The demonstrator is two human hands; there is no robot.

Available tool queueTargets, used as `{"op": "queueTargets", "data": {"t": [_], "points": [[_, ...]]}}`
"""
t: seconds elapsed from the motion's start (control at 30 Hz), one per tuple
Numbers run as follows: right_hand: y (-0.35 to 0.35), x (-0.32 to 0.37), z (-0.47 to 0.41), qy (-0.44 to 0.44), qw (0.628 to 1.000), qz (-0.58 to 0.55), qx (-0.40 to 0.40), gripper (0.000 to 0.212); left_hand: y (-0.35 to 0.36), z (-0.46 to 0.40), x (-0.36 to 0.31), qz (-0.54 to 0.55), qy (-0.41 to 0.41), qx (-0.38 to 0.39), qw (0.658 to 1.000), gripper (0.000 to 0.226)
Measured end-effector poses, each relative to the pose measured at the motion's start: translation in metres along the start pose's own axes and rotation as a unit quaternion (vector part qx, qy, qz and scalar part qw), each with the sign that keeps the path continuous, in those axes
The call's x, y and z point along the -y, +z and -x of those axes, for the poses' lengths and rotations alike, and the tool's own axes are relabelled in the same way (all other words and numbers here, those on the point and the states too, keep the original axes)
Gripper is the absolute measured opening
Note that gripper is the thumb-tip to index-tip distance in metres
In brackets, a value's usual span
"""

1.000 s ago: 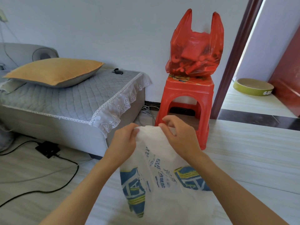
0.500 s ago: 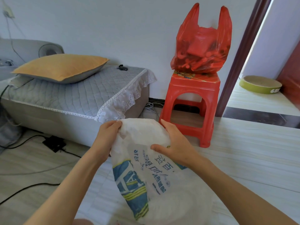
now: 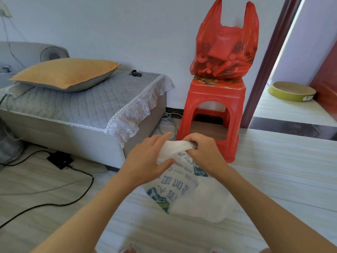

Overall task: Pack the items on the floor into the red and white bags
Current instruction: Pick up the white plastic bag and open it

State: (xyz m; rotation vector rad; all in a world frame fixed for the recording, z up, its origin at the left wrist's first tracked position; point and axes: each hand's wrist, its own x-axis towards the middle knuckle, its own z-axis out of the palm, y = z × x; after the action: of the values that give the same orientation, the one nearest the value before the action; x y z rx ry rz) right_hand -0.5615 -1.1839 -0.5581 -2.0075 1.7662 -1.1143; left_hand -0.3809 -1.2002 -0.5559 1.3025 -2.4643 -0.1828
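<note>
white bag (image 3: pixel 198 201), printed with blue, green and yellow graphics and dark lettering, is lying on the pale floor (image 3: pixel 273 179) in front of the person, its body spreading toward the lower right and its gathered top being lifted up between both hands. grey sofa (image 3: pixel 60 114) is sitting at the left under a quilted cover with a lace edge, and an orange cushion (image 3: pixel 65 73) is resting on top of it, with a small dark object (image 3: pixel 135 73) lying near the back edge; what it is cannot be told. red plastic stool (image 3: pixel 213 114) is standing against the wall just beyond the hands, and the red bag (image 3: pixel 226 52) is sitting upright on its seat, bulging with red items, its two handles pointing up. round olive-green tray (image 3: pixel 291 91) is lying on the floor through the doorway at the right. black cable (image 3: pixel 60 199) is trailing across the floor at the left from a dark power brick (image 3: pixel 60 159). left hand (image 3: pixel 145 159) is lying against the left side of the bag's bunched neck, fingers reaching forward and thumb pressing over the plastic. right hand (image 3: pixel 204 152) is gripping the top of the neck, fingers curling round the gathered white plastic.
</note>
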Motion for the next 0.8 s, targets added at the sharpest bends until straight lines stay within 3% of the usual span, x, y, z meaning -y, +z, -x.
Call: {"op": "queueTargets", "data": {"t": [0.07, 0.13, 0.2, 0.3, 0.43, 0.5, 0.63, 0.7, 0.8], "points": [[-0.001, 0.0, 0.001, -0.013, 1.0, 0.003, -0.005, 0.024, 0.008, -0.006, -0.009, -0.049, -0.036, 0.008, 0.998, 0.054], [-0.002, -0.004, 0.003, -0.035, 0.996, 0.065, -0.04, 0.024, 0.012, -0.012, -0.01, -0.07, -0.048, -0.03, 0.996, 0.03], [-0.002, -0.014, 0.005, -0.066, 0.978, 0.182, -0.073, 0.022, 0.012, -0.014, -0.004, -0.003, -0.079, -0.077, 0.994, 0.022], [-0.006, -0.034, 0.009, -0.065, 0.96, 0.262, -0.078, 0.021, 0.005, -0.013, 0.012, 0.077, -0.125, -0.117, 0.982, 0.023], [-0.024, -0.053, 0.012, 0.033, 0.976, 0.205, -0.072, 0.013, -0.001, -0.009, 0.031, 0.002, -0.167, -0.061, 0.984, 0.023], [-0.025, -0.054, 0.012, 0.033, 0.978, 0.192, -0.076, 0.013, 0.0, -0.009, 0.033, -0.012, -0.17, -0.047, 0.984, 0.024], [-0.02, -0.052, 0.008, 0.02, 0.977, 0.186, -0.102, 0.014, -0.004, -0.011, 0.026, -0.033, -0.122, 0.002, 0.992, 0.049], [-0.018, -0.05, 0.004, 0.021, 0.979, 0.174, -0.106, 0.014, -0.004, -0.008, 0.02, -0.1, -0.084, 0.03, 0.991, 0.063], [-0.015, -0.042, 0.004, 0.01, 0.983, 0.149, -0.104, 0.017, -0.001, -0.006, 0.012, -0.145, -0.035, 0.008, 0.989, 0.053]]}}
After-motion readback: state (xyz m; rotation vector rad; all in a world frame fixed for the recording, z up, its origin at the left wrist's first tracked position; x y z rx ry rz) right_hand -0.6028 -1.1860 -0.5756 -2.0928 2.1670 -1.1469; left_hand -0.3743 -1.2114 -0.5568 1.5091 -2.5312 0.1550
